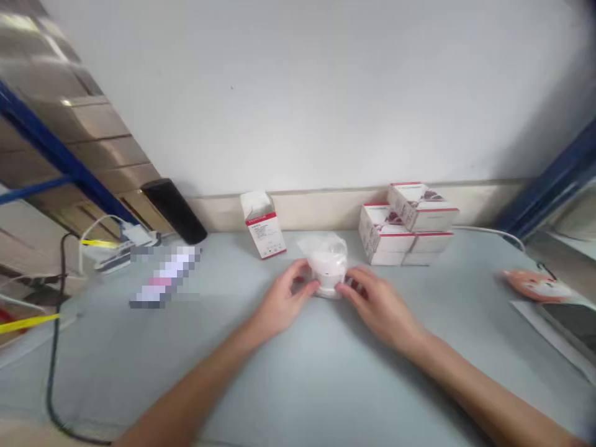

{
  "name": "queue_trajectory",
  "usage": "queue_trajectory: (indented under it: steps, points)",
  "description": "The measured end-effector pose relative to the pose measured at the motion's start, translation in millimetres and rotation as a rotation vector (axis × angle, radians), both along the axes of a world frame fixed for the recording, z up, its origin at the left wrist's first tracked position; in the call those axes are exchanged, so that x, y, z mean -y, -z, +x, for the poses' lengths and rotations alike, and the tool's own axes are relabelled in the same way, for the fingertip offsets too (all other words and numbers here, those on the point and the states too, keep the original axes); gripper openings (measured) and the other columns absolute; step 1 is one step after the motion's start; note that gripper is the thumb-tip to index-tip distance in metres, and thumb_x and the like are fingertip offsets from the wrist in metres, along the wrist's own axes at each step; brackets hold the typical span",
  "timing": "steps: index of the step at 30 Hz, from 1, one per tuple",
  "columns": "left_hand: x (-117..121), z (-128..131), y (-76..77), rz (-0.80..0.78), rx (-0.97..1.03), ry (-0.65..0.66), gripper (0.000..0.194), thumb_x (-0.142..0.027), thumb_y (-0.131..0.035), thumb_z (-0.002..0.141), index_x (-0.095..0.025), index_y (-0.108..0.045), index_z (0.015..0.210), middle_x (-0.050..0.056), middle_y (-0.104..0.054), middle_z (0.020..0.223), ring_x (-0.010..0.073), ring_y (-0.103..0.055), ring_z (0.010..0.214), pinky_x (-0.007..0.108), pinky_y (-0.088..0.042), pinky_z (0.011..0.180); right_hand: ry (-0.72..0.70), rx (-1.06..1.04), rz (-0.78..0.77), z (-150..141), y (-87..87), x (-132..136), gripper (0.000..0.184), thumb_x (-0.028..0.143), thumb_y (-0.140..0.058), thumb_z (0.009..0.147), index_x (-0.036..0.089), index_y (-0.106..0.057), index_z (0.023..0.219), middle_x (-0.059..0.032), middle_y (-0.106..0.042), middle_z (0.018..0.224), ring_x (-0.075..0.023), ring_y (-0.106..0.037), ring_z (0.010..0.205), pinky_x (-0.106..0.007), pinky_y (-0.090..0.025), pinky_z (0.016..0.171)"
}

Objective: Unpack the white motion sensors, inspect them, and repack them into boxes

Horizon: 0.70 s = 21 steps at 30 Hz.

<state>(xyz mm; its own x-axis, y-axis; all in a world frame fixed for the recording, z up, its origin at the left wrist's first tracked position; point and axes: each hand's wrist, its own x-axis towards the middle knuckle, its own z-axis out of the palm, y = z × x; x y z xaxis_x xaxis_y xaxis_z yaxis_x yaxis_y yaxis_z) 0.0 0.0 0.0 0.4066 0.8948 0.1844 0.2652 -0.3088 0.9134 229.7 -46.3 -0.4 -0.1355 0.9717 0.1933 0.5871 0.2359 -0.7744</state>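
A white rounded device (328, 268) in a clear plastic bag (331, 243) stands on the table in front of me. My left hand (285, 297) is closed on its left side, thumb near the base. From the other side my right hand (379, 304) grips it between thumb and fingers. Just behind and to the left is a small white-and-red box (265, 233), upright with its top flap raised. Several similar boxes (390, 241) are stacked at the back right. Blur hides the device's finer details.
The grey-green table (298, 385) meets a wall behind. At left are a phone-like item (167, 276), pixelated, a black case-like object (174, 210), a power strip (128, 251) and a black cable (54, 360). An orange item (535, 284) and a dark tablet-like object (575, 323) lie at right.
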Motion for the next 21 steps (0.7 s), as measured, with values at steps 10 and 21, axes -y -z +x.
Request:
queue_trajectory:
  steps: [10,21]
  points:
    - [4.2,-4.9,7.5,0.044,-0.094,-0.003,0.076,-0.048,-0.076,0.094,-0.029,-0.044,0.160,0.013,-0.059,0.151,0.0312,-0.057,0.138,0.049,-0.043,0.120,-0.030,0.297,0.106,1.6,7.1,-2.3,0.015,0.024,-0.063,0.103,0.023,-0.078,0.103,-0.0087,-0.072,0.111,-0.0290,-0.067,0.104,-0.044,-0.051,0.092]
    - [3.3,0.6,2.0,0.042,-0.063,-0.035,0.040,-0.037,-0.078,0.093,-0.025,-0.068,0.129,0.007,-0.074,0.121,0.0253,-0.068,0.112,0.040,-0.053,0.104,-0.042,0.200,0.181,3.3,9.2,-0.8,0.024,0.019,-0.059,0.099,0.023,-0.073,0.118,-0.0109,-0.068,0.117,-0.0279,-0.066,0.104,-0.044,-0.053,0.093]
